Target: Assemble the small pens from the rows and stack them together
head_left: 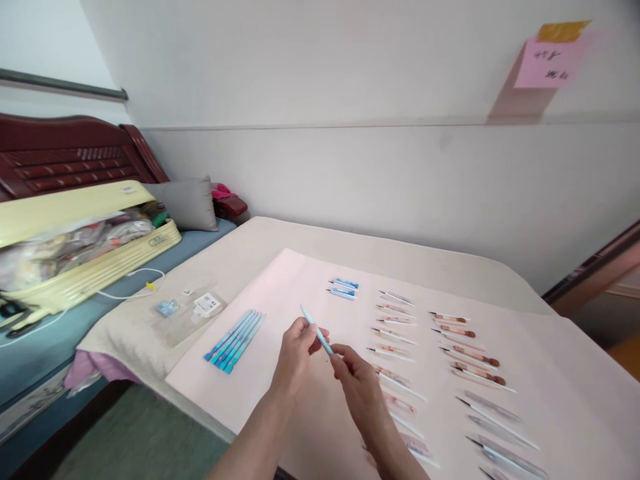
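A slim light-blue pen [323, 340] is held slantwise over the pink sheet, its upper end pointing away to the left. My left hand [299, 343] pinches it around the middle. The fingers of my right hand [356, 379] are closed on its lower end, hiding that tip. Left of my hands lies a row of several blue and teal pens [236, 340], side by side. Beyond them are a few blue pen barrels [345, 285] with thin white refills beside them.
Several clear pen barrels with white refills [395, 333] line the pink sheet [290, 287] on the right, near brown-capped ones [470, 357]. A clear plastic bag [193, 313] lies on the left. An open yellow suitcase [90, 267] rests on the bed; a pink note [547, 63] hangs on the wall.
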### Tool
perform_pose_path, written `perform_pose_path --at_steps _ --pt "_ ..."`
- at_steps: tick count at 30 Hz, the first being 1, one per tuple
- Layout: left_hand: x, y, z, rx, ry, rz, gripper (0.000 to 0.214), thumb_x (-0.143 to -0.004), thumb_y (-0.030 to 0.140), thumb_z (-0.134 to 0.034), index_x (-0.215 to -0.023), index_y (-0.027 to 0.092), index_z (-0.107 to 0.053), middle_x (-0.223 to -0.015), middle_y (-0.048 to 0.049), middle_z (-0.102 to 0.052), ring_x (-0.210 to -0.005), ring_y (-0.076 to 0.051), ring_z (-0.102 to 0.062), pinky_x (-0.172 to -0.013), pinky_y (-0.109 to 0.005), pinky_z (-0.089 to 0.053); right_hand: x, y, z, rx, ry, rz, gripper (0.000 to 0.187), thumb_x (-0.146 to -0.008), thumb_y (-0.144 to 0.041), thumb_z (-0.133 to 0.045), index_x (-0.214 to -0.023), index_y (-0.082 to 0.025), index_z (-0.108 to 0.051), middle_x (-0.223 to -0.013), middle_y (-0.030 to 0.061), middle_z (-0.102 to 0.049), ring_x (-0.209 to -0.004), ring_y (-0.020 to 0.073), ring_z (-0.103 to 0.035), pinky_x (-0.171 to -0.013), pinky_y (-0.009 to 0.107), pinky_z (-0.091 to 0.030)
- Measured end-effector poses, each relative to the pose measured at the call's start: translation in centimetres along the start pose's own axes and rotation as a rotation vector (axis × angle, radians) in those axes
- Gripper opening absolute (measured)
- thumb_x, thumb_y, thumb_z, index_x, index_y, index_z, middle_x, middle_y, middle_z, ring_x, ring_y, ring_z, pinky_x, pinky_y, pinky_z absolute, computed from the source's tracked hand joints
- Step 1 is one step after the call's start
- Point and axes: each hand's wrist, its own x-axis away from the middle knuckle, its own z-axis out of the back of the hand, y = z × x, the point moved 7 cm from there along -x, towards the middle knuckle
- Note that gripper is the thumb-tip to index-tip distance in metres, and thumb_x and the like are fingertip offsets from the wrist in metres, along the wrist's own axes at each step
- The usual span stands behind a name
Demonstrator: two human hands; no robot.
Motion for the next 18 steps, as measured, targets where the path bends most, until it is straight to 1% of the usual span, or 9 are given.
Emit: perform_pose_path --at_steps 1,3,6,9,12,15,18 --pt "0.1 -0.1 -0.3 0.011 -0.012 0.009 0.022 -0.075 0.036 -0.060 -0.073 0.014 -0.061 -0.081 -0.0090 -0.065 -0.076 -0.017 -0.059 -0.078 -0.031 -0.045 0.1 -0.6 0.2 0.044 0.025 0.039 0.027 -0.083 -0.040 -0.044 -0.091 -0.020 -0.061 -0.061 -0.0041 -0.050 -0.053 0.0095 -0.041 -0.051 0.020 -0.032" --pt "0.4 -0.2 -0.8 0.024 -0.036 0.028 0.023 -0.076 0.037 -0.059 -0.074 0.014 -0.062 -0.084 -0.0097 -0.065 -0.079 -0.017 -0.059 -0.079 -0.032 -0.044 0.2 -1.4 0.4 0.121 0.055 0.087 0.030 -0.086 -0.042 -0.040 -0.086 -0.020 -0.060 -0.060 -0.0040 -0.049 -0.054 0.0100 -0.041 -0.051 0.020 -0.032" --pt "0.7 -0.5 -1.3 0.047 -0.066 0.065 0.026 -0.077 0.039 -0.057 -0.075 0.014 -0.062 -0.086 -0.0105 -0.065 -0.080 -0.018 -0.059 -0.079 -0.033 -0.044 0.3 -1.6 0.4 0.262 0.075 0.091 0.035 -0.088 -0.044 -0.035 -0.075 -0.020 -0.056 -0.054 -0.0044 -0.046 -0.049 0.0101 -0.039 -0.047 0.021 -0.027" --pt "0.8 -0.6 -1.3 0.059 -0.077 0.080 0.027 -0.077 0.040 -0.056 -0.075 0.014 -0.062 -0.086 -0.0100 -0.064 -0.081 -0.018 -0.058 -0.080 -0.034 -0.043 0.3 -1.4 0.2 0.391 0.093 0.109 0.035 -0.089 -0.045 -0.032 -0.078 -0.021 -0.054 -0.053 -0.0035 -0.049 -0.047 0.0114 -0.040 -0.047 0.022 -0.025" --pt "0.6 -0.7 -0.7 0.010 -0.041 0.058 0.028 -0.076 0.041 -0.058 -0.076 0.014 -0.063 -0.084 -0.0083 -0.063 -0.082 -0.018 -0.056 -0.081 -0.033 -0.042 0.4 -1.5 -0.1 0.454 0.101 0.152 0.033 -0.090 -0.043 -0.030 -0.079 -0.023 -0.053 -0.056 -0.0021 -0.052 -0.047 0.0125 -0.042 -0.049 0.023 -0.024" --pt "0.3 -0.9 0.0 -0.019 0.008 0.076 0.026 -0.072 0.041 -0.062 -0.075 0.015 -0.064 -0.083 -0.0066 -0.062 -0.080 -0.016 -0.054 -0.079 -0.031 -0.041 0.3 -1.2 -0.5 0.392 0.078 0.145 0.031 -0.089 -0.043 -0.031 -0.076 -0.022 -0.051 -0.055 -0.0030 -0.048 -0.048 0.0120 -0.039 -0.049 0.023 -0.024" --pt "0.1 -1.1 -0.4 0.057 -0.060 0.146 0.023 -0.072 0.038 -0.063 -0.076 0.015 -0.064 -0.084 -0.0054 -0.059 -0.077 -0.014 -0.053 -0.075 -0.029 -0.041 0.0 -0.6 -0.7 0.205 0.025 0.071 0.034 -0.088 -0.044 -0.034 -0.069 -0.021 -0.048 -0.052 -0.0057 -0.036 -0.048 0.0103 -0.033 -0.047 0.021 -0.024"
